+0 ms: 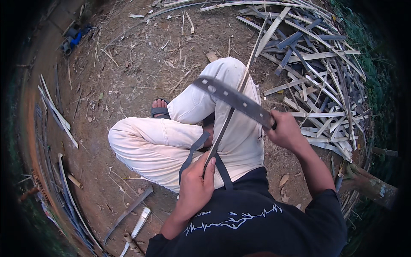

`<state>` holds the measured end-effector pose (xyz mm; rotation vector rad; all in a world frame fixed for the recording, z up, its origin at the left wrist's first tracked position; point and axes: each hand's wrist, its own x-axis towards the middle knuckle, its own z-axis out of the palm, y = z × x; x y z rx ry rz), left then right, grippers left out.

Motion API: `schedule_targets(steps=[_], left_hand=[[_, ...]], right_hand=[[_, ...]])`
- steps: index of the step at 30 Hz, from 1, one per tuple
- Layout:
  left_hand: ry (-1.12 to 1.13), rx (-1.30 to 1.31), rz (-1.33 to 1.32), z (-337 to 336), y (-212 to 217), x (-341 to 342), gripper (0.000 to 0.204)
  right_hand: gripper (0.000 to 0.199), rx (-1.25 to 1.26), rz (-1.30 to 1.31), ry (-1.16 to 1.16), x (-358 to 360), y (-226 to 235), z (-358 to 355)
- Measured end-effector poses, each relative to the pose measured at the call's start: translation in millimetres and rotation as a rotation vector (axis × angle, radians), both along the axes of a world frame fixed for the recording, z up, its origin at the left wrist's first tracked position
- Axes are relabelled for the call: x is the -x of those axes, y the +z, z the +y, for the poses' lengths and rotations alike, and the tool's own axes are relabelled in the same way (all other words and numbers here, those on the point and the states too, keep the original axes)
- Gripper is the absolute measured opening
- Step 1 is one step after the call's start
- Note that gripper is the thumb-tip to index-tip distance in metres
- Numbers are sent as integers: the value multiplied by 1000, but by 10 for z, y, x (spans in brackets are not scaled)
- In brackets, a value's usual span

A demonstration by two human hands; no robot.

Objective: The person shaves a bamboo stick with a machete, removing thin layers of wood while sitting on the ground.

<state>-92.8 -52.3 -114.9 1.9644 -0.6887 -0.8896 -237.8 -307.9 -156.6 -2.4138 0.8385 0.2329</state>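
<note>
My left hand (197,182) is closed round the lower end of a long, narrow bamboo strip (223,135), close to my lap. The strip slants up and away to the right, past my bent knee. In my right hand (287,130) is the handle of a broad, dark knife (231,97) with several holes along its blade. Its blade lies across the strip over my right thigh, and it appears to touch it. A dark cloth strap (193,150) hangs loosely at my lap, near my left hand.
A large heap of split bamboo pieces (317,55) covers the ground at the right. More long strips (70,197) lie along the left. A curved, dark blade-like piece (127,214) and a tapered, pale metallic thing (139,223) rest at lower left. A thick log (372,186) juts in at right.
</note>
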Motion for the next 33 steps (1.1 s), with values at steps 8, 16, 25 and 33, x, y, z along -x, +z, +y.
schedule_targets(steps=[8,16,25,33], left_hand=[[7,-35,4,10,131,-32,25],[-10,-86,32,65,264,-16,22],[10,-110,-10,320,505,7,22],[-17,-258,10,629,684,-68,33]], right_hand=[[22,21,-47,88,-13,102,57],[21,58,-115,-30,-4,-173,-238],[19,74,-130,-181,-5,-349,-634],[24,125,-211,213,-93,32,-55]])
